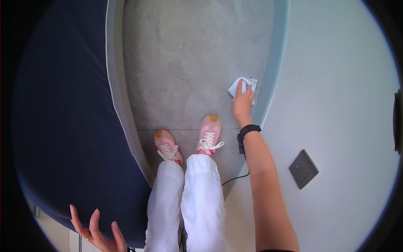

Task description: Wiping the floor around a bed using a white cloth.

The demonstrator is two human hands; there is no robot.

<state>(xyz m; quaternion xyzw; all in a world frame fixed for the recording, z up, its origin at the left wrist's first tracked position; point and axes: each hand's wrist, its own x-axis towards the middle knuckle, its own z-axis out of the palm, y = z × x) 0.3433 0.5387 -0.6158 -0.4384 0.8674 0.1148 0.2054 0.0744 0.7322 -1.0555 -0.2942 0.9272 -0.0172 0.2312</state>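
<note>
My right hand (243, 102) holds a folded white cloth (234, 87) against the grey floor tile (189, 63), close beside the blue-grey baseboard (278, 53) of the wall. A black band with a small device (241, 141) is round that wrist. Low on the left, my left hand (97, 230), a gold-coloured ring on one finger, has its fingers spread and holds nothing. It is over the corner of the dark navy fabric surface (69, 126); whether it touches the fabric I cannot tell.
My pink shoes (210, 132) with white laces stand on the floor below my white trousers (203, 201). A dark wall socket (304, 169) is on the pale wall (340, 94) at right. A thin black cable (234, 179) runs between my legs and the wall.
</note>
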